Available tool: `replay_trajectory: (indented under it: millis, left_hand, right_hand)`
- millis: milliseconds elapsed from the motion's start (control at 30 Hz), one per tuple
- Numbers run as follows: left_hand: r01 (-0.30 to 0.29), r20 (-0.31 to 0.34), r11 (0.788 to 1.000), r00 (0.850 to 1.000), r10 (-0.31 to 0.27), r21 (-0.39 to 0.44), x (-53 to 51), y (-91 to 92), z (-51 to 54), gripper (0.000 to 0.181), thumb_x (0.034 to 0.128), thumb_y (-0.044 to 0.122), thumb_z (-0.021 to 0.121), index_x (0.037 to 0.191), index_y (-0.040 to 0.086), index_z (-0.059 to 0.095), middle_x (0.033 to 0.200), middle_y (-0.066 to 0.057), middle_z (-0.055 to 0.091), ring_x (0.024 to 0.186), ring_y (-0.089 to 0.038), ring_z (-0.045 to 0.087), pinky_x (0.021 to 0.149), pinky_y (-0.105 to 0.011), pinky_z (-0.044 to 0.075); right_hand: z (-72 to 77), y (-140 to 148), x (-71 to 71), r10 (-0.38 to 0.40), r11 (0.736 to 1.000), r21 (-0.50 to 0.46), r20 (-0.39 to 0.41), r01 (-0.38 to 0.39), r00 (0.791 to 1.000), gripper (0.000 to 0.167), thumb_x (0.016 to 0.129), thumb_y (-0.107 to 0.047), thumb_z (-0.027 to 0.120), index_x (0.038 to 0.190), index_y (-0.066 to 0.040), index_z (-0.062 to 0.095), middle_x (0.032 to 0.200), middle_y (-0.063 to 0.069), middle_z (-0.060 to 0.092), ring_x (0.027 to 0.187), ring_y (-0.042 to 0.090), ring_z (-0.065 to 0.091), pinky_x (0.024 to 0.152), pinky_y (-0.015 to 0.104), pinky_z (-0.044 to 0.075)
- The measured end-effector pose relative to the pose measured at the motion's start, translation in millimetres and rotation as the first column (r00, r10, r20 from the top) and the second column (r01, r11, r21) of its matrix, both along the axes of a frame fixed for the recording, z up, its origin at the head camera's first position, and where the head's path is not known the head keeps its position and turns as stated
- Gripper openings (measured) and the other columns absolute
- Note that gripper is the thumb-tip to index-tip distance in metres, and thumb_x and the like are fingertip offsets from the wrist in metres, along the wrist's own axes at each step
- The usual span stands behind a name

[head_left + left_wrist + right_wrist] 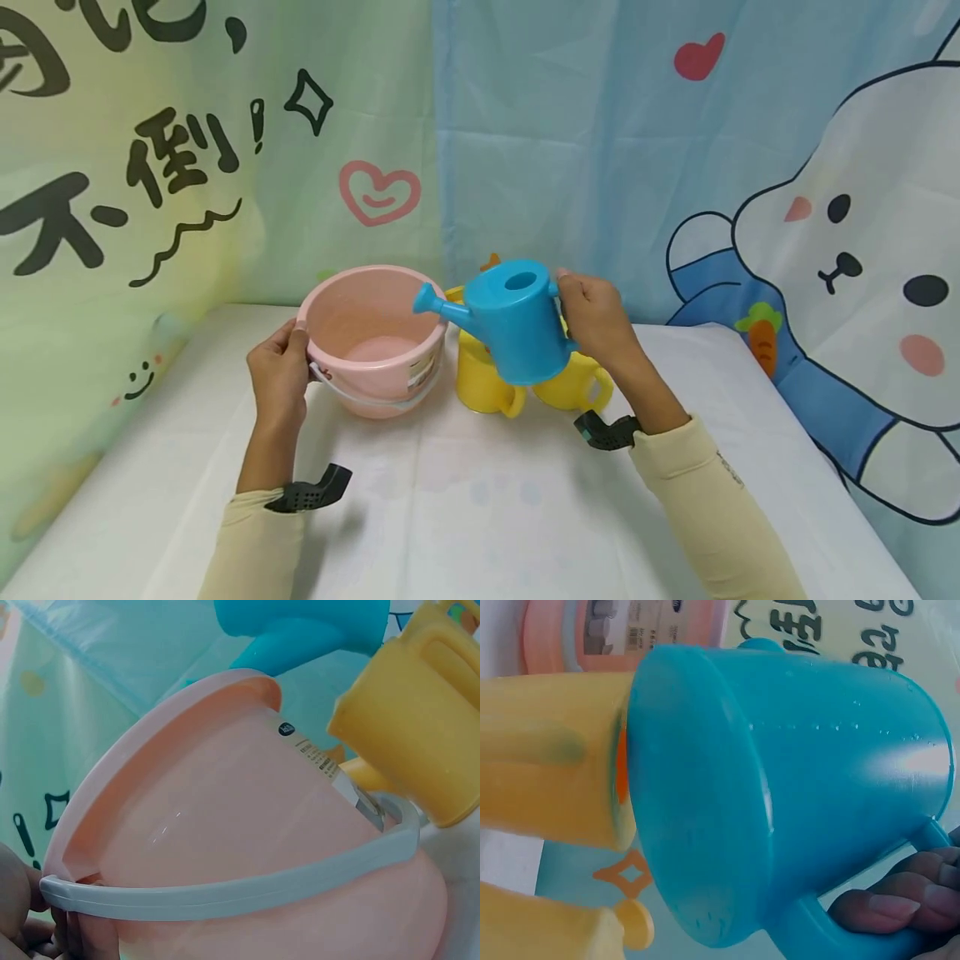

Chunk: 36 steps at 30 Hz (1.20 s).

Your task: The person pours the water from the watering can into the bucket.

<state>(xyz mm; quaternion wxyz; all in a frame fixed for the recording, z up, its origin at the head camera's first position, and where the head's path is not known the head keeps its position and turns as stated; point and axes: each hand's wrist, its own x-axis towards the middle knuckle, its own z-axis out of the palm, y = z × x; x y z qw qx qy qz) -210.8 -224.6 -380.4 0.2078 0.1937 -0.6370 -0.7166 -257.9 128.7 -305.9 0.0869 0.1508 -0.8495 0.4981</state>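
A pink bucket with a pale handle stands upright on the table. At its left rim my left hand pinches the edge, thumb on the near side. My right hand grips the handle of a blue watering can, held in the air right of the bucket. Its spout points left, with the tip over the bucket's right rim. Water drops dot the blue can's side in the right wrist view. Behind and below it stand two yellow watering cans, one by the bucket, the other further right, both partly hidden.
A white cloth covers the table. Close behind the bucket and cans hangs a printed curtain with hearts, writing and a white cartoon animal. A dark wrist camera sits on the left forearm, another on the right.
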Motion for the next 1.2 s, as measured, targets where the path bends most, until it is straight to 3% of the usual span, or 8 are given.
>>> replay_trajectory:
  millis: [200,467,633,867,1067,1200]
  left_hand:
    - [0.008,-0.008,1.000,1.000,-0.008,-0.007,-0.8,2.1,-2.3,0.045,0.1009,0.021,0.053,0.138,-0.003,0.050,0.075,-0.003,0.059,0.046,-0.007,0.056,0.045,-0.019,0.052]
    - [0.015,-0.001,1.000,1.000,-0.015,-0.001,-2.2,5.8,-0.1,0.045,0.1011,0.022,0.053,0.138,-0.003,0.051,0.077,-0.004,0.059,0.046,-0.007,0.055,0.046,-0.019,0.052]
    - [0.015,-0.004,1.000,1.000,-0.015,-0.007,-1.6,6.3,0.4,0.045,0.1010,0.023,0.054,0.138,-0.002,0.051,0.079,-0.005,0.060,0.046,-0.007,0.056,0.046,-0.020,0.052]
    - [0.002,-0.021,1.000,1.000,-0.002,0.007,-2.1,4.5,1.0,0.044,0.1004,0.021,0.054,0.137,-0.002,0.052,0.080,-0.006,0.060,0.046,-0.007,0.056,0.045,-0.020,0.052]
    - [-0.020,-0.019,1.000,1.000,0.020,0.016,-1.6,3.4,0.0,0.043,0.1001,0.020,0.055,0.136,-0.003,0.053,0.078,-0.004,0.060,0.046,-0.007,0.055,0.044,-0.019,0.052]
    - [-0.020,-0.029,0.999,0.999,0.021,0.031,-1.1,2.8,-0.7,0.044,0.1000,0.020,0.055,0.137,-0.004,0.051,0.078,-0.003,0.059,0.045,-0.006,0.054,0.043,-0.019,0.051]
  right_hand:
    - [-6.0,18,0.0,-0.012,0.995,-0.103,0.044,0.016,0.999,0.059,0.104,-0.044,0.035,0.062,-0.003,0.037,0.051,0.003,0.035,0.044,0.019,0.037,0.042,0.027,0.038]
    - [-10.2,32,-0.1,-0.080,0.989,-0.124,0.033,0.084,0.996,0.060,0.104,-0.045,0.033,0.063,-0.001,0.037,0.052,0.003,0.034,0.047,0.019,0.038,0.045,0.029,0.040]
    - [-12.3,37,1.5,-0.120,0.973,-0.191,0.055,0.129,0.991,0.060,0.105,-0.044,0.032,0.066,0.001,0.036,0.056,0.002,0.034,0.050,0.017,0.038,0.048,0.026,0.038]
    - [-12.0,43,2.0,-0.207,0.948,-0.228,0.089,0.222,0.974,0.054,0.106,-0.044,0.029,0.077,0.000,0.042,0.066,0.004,0.038,0.063,0.019,0.044,0.061,0.029,0.045]
    - [-11.4,51,-1.8,-0.267,0.910,-0.306,0.078,0.278,0.960,0.050,0.106,-0.043,0.029,0.082,-0.003,0.046,0.070,0.003,0.042,0.065,0.016,0.046,0.069,0.025,0.048]
    - [-13.7,57,-1.7,-0.271,0.910,-0.306,0.071,0.279,0.960,0.049,0.105,-0.047,0.028,0.086,-0.006,0.047,0.073,0.003,0.043,0.068,0.015,0.048,0.073,0.024,0.047]
